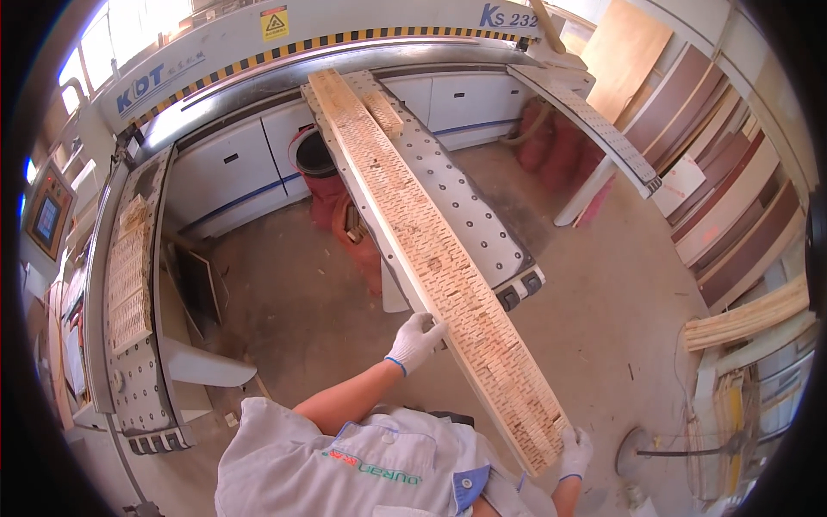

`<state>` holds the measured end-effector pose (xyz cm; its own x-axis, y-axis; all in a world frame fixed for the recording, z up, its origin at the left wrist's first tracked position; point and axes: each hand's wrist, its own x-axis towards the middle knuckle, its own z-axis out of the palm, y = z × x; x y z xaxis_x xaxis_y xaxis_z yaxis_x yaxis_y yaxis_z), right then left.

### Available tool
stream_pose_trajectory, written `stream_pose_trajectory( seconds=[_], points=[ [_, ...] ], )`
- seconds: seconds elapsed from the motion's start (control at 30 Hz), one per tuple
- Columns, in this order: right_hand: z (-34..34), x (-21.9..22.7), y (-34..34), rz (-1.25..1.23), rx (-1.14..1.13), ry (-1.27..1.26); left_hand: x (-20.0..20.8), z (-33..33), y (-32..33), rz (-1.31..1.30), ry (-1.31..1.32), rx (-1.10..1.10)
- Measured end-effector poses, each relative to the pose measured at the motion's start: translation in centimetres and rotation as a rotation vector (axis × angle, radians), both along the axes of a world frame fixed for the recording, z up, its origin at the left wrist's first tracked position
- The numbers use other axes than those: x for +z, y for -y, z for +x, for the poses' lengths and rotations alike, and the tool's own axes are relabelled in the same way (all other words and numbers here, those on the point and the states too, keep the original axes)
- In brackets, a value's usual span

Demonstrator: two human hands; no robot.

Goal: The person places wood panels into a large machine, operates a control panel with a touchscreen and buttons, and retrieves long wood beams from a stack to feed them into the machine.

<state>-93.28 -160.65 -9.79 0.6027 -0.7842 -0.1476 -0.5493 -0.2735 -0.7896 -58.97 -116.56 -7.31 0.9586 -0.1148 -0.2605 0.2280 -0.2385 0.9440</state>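
Note:
A long wooden plank, its face covered in rows of short dark slots or gaps, slopes from the machine toward my body. Its far part rests on the middle support table, a pale surface dotted with small round studs; the near part overhangs the floor. My left hand, in a white glove with a blue cuff edge, grips the plank's left edge. Gloved the same way, my right hand holds the right edge close to the near end. The fingers under the plank are hidden. A shorter wooden piece lies beside the plank's far end.
A panel saw's beam with black-and-yellow striping spans the back. Slotted wooden pieces lie on the left support table. Another support arm juts out at right. Boards lean along the right; a fan stands lower right.

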Motion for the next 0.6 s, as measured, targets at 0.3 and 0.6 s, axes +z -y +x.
stream_pose_trajectory(
  seconds=[0.3, 0.6],
  points=[
    [1.1, -0.2, -3.4, 0.793, -0.111, 0.453, 0.9, -1.3, 1.3, -0.231, -0.2, 0.031],
    [0.0, 10.9, -8.5, 0.579, -0.038, 0.154, 2.9, 1.6, 1.4, -1.038, -0.281, 0.199]
  ],
)
